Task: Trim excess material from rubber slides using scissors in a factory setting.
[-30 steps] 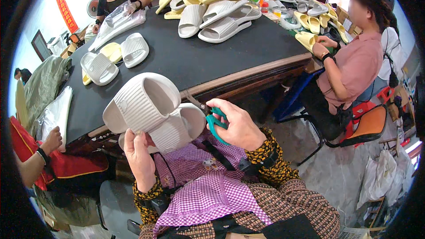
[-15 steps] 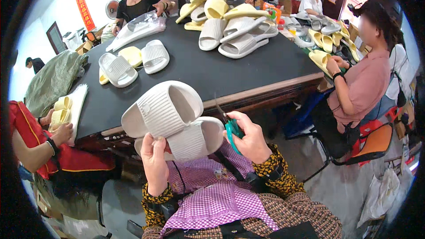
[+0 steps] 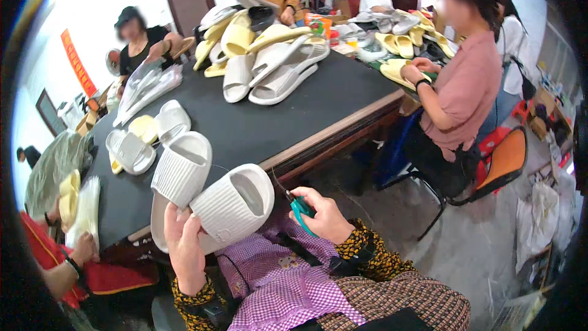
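Fingers gripping white slippers — snips, dark table behind

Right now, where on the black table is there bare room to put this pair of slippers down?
Bare black table lies between the far slipper heap and the near edge. Crowded: the left side, with loose white slippers and yellow soles.

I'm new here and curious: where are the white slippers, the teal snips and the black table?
white slippers [image 3: 236,205], head view, ribbed strap of the nearer slipper.
teal snips [image 3: 302,211], head view, handle in the right hand.
black table [image 3: 257,125], head view, bare top.
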`<action>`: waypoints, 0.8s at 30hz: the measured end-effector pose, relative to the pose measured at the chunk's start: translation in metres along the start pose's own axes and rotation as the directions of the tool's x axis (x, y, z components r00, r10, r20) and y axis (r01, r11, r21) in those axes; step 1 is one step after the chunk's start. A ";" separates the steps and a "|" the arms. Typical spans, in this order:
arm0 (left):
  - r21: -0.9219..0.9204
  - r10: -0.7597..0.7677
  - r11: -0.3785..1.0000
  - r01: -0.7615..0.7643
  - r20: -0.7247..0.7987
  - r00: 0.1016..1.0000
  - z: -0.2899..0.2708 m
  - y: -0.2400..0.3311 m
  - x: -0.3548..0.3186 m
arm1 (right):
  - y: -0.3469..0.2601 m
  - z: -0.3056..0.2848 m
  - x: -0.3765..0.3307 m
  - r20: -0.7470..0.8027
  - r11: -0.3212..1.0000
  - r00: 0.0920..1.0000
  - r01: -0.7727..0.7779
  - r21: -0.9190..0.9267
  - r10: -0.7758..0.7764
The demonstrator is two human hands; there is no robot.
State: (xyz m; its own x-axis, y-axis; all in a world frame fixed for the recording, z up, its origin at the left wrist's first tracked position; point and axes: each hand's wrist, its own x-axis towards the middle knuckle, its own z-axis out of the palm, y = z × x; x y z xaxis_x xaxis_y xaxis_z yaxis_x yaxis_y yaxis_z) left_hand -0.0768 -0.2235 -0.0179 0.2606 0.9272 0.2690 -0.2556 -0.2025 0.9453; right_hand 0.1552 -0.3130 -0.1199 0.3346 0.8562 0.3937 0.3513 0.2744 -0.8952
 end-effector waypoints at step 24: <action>0.435 0.090 0.867 -0.242 0.340 0.936 0.174 -0.111 0.246 | 0.033 -0.029 -0.035 0.222 0.980 0.966 -0.095 -0.177 0.134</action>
State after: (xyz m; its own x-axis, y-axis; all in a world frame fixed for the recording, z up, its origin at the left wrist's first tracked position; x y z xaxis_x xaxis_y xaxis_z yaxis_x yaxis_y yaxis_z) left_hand 0.1773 -0.0275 -0.0242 0.5377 0.7424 0.3997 0.1203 -0.5368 0.8351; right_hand 0.1801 -0.3465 -0.1567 0.1762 0.9608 0.2138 0.4671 0.1096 -0.8774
